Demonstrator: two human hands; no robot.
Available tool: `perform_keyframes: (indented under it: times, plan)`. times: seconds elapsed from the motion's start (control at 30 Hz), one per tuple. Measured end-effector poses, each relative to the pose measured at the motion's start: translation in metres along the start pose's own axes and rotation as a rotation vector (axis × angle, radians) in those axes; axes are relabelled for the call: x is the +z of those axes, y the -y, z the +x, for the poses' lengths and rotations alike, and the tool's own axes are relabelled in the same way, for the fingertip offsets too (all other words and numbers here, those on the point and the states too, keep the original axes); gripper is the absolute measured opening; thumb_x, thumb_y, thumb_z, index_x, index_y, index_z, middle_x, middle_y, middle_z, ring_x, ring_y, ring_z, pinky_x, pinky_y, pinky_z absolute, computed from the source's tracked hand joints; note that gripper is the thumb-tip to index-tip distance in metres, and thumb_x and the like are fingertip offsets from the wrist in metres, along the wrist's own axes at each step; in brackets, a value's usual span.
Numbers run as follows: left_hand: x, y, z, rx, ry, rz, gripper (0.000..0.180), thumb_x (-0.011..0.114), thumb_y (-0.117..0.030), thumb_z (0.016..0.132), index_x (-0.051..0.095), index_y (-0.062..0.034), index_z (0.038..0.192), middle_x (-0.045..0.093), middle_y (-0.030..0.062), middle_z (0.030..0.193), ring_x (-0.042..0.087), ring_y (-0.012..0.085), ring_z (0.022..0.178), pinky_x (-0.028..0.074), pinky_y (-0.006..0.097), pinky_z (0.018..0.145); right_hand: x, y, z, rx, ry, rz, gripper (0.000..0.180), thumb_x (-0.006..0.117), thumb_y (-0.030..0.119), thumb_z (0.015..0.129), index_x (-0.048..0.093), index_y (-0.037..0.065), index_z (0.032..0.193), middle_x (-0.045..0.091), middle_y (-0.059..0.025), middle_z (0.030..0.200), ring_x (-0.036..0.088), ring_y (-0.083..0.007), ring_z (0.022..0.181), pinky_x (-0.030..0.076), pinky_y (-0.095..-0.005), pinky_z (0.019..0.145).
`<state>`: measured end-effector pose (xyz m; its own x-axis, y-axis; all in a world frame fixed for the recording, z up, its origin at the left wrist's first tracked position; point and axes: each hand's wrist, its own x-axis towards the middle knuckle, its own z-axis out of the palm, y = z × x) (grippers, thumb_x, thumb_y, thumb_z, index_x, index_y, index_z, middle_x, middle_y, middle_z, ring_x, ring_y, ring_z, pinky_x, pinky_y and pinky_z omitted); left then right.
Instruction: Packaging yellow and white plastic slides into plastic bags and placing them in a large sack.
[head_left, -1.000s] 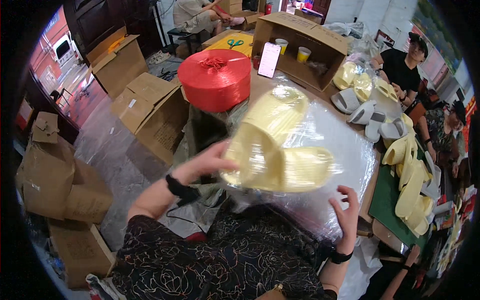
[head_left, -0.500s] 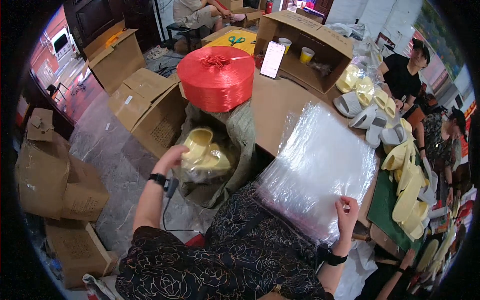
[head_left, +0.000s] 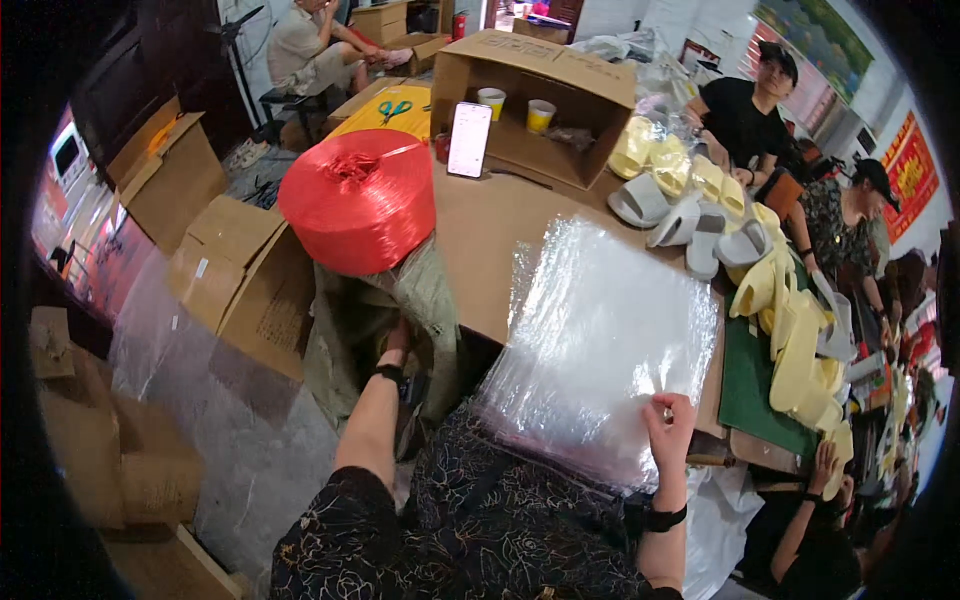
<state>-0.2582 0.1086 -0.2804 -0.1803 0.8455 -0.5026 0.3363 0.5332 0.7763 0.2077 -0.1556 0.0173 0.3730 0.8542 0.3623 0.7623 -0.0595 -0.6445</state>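
While the left hand reaches down into the mouth of the sack in the head view, just short of 9 o'clock from the middle, its fingers are hidden, so I cannot tell whether they are spread, pressed together or pinching something. The right hand, at 4 o'clock, is at the near right part of the stack of clear bags, its fingers curled toward the thumb; I cannot tell whether the tips meet or pinch a bag. The stack lies flat between 3 and 4 o'clock on the brown table.

Just above the left hand, toward 10 o'clock, a big roll of red string sits over the sack. Beyond it, at 11 o'clock, scissors lie on something yellow. At 12 o'clock a phone leans upright near a cardboard box lying on its side, with two paper cups inside. Grey slippers lie between 2 and 3 o'clock, and yellow slippers are heaped past 3 o'clock, partly over a green mat. Near 2 o'clock is a person in a black top.
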Motion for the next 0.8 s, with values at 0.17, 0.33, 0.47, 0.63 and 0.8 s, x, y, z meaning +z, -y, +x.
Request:
perform_keyframes:
  times: [0.17, 0.33, 0.47, 0.63, 0.8]
  plan:
    - [-0.065, -0.04, -0.083, 0.335, -0.433, -0.55, 0.023, 0.058, -0.017, 0.099, 0.064, -0.001, 0.114, 0.065, 0.005, 0.098, 0.059, 0.0125, 0.083, 0.049, 0.028, 0.073, -0.002, -0.003, 0.001, -0.042, 0.013, -0.024, 0.021, 0.074, 0.012, 0.076, 0.066, 0.007, 0.093, 0.061, -0.0095, 0.095, 0.056, -0.0275, 0.09, 0.044, -0.0389, 0.08]
    - [-0.089, -0.148, -0.207, 0.849, -0.406, -0.538, 0.012, 0.057, -0.01, 0.097, 0.063, -0.0028, 0.104, 0.061, 0.003, 0.101, 0.055, 0.0095, 0.09, 0.046, 0.026, 0.074, -0.007, -0.005, -0.005, -0.045, -0.022, -0.03, 0.021, 0.075, 0.013, 0.075, 0.065, 0.006, 0.093, 0.061, -0.0106, 0.095, 0.056, -0.0298, 0.091, 0.044, -0.0402, 0.083]
    - [-0.043, -0.228, -0.286, 1.23, -0.207, -0.249, 0.018, 0.062, -0.003, 0.087, 0.064, -0.0028, 0.105, 0.062, 0.0093, 0.109, 0.058, 0.0183, 0.096, 0.047, 0.029, 0.077, -0.001, -0.012, -0.004, -0.06, -0.051, -0.024, 0.02, 0.075, 0.014, 0.075, 0.065, 0.006, 0.091, 0.062, -0.0113, 0.095, 0.057, -0.0307, 0.092, 0.044, -0.0408, 0.083]
    - [0.04, -0.273, -0.337, 1.521, 0.107, 0.167, 0.035, 0.067, -0.014, 0.084, 0.064, -0.0032, 0.118, 0.057, 0.0151, 0.136, 0.048, 0.0366, 0.13, 0.037, 0.046, 0.108, 0.01, -0.012, 0.001, -0.097, -0.009, -0.014, 0.02, 0.073, 0.016, 0.077, 0.065, 0.005, 0.093, 0.062, -0.0114, 0.095, 0.057, -0.032, 0.094, 0.045, -0.0421, 0.084]
    - [0.111, -0.283, -0.324, 1.53, 0.172, 0.413, 0.044, 0.065, -0.024, 0.087, 0.062, -0.0037, 0.126, 0.054, 0.0178, 0.142, 0.039, 0.0392, 0.139, 0.031, 0.05, 0.114, 0.003, -0.014, -0.005, -0.081, -0.055, -0.033, 0.021, 0.073, 0.018, 0.079, 0.065, 0.006, 0.093, 0.061, -0.0114, 0.096, 0.056, -0.0325, 0.095, 0.044, -0.0425, 0.084]
